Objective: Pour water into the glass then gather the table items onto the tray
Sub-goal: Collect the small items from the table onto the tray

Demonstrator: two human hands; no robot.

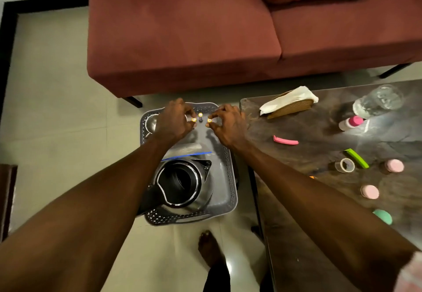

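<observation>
Both hands are hovering over the far end of the tray (229, 191), the left hand (174, 120) and right hand (228, 123) each pinching its grip on a small gold-capped piece, seemingly standing them beside a third, while the glass (378, 103) is waiting far right on the tabletop (308, 234).

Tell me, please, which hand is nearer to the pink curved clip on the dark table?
Right. The right hand is just left of the pink curved clip; the left hand is farther left, over the grey tray.
</observation>
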